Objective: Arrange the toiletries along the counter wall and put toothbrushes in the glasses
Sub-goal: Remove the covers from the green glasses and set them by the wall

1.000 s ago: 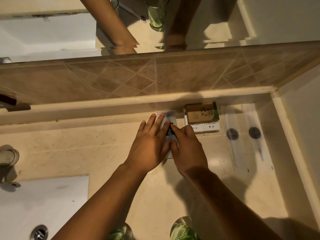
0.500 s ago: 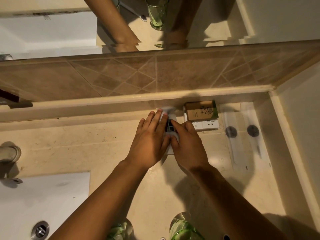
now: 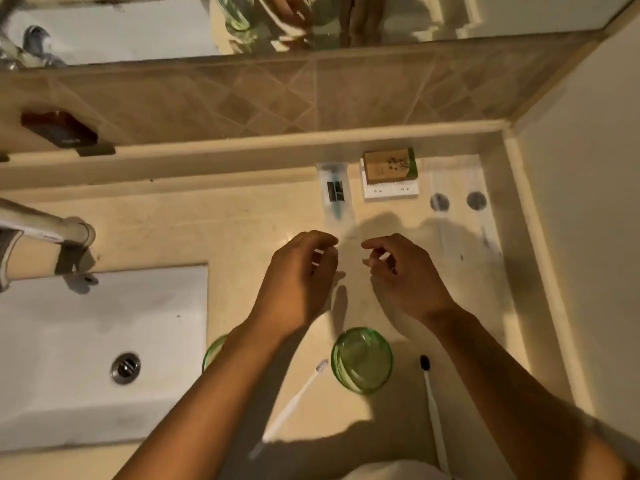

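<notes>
A clear packet with a dark label and a teal item inside (image 3: 335,194) lies against the counter wall. Right of it a brown and green soap box (image 3: 389,165) sits on white boxes (image 3: 390,192), then two clear sachets (image 3: 440,209) (image 3: 479,209). My left hand (image 3: 298,278) and right hand (image 3: 403,275) hover over the counter just in front of the packet, fingers loosely curled, holding nothing. A green glass (image 3: 362,360) stands near me. A second green glass (image 3: 212,351) is half hidden by my left forearm. A white toothbrush (image 3: 294,403) and a black-bristled toothbrush (image 3: 433,410) lie flat beside them.
A white sink (image 3: 86,341) with a drain fills the left. A faucet spout (image 3: 52,230) reaches over it. A dark object (image 3: 59,131) rests on the ledge at the left. The side wall (image 3: 581,237) bounds the counter on the right, with a mirror above.
Both hands have let go of the clear packet and pulled back toward me. The view has tilted down, showing the glasses and toothbrushes.
</notes>
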Demonstrator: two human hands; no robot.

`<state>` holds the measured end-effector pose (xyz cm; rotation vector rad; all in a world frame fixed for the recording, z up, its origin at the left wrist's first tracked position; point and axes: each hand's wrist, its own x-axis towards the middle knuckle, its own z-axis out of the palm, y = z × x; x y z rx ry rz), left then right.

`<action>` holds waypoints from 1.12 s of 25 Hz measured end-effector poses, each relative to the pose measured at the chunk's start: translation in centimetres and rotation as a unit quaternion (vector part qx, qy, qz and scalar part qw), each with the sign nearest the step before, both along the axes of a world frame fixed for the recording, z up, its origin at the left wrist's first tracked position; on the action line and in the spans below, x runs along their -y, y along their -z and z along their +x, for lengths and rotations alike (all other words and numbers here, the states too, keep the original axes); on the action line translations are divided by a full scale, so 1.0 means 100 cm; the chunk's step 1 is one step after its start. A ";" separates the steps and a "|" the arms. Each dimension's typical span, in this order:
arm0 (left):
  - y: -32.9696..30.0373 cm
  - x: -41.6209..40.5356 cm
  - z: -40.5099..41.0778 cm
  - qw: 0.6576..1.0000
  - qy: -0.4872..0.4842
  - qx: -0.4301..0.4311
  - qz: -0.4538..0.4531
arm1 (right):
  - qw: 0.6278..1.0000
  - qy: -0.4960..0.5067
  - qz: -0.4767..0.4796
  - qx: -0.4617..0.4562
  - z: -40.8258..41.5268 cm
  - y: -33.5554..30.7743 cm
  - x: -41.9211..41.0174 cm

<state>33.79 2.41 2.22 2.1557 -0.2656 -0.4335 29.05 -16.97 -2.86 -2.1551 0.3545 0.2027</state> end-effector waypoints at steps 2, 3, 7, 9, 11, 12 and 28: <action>-0.005 -0.005 -0.034 0.999 -0.035 -0.041 -0.004 | 0.999 -0.004 0.025 -0.023 -0.034 -0.001 0.001; -0.004 -0.008 -0.049 0.997 -0.053 -0.064 -0.008 | 0.999 -0.009 0.033 -0.030 -0.048 0.000 0.001; 0.013 -0.023 -0.100 0.980 -0.103 -0.169 -0.023 | 0.991 -0.119 0.020 -0.059 -0.099 0.004 -0.001; 0.014 -0.021 -0.117 0.939 -0.172 -0.278 -0.107 | 0.987 -0.140 0.039 -0.065 -0.115 0.006 -0.004; 0.011 -0.015 -0.129 0.882 -0.234 -0.363 -0.186 | 0.988 -0.119 0.070 -0.076 -0.123 0.006 -0.007; 0.010 -0.013 -0.132 0.877 -0.245 -0.364 -0.196 | 0.988 -0.108 0.080 -0.077 -0.125 0.007 -0.009; -0.019 -0.026 -0.087 0.839 -0.302 -0.331 -0.309 | 0.986 -0.078 0.132 -0.068 -0.063 -0.020 -0.022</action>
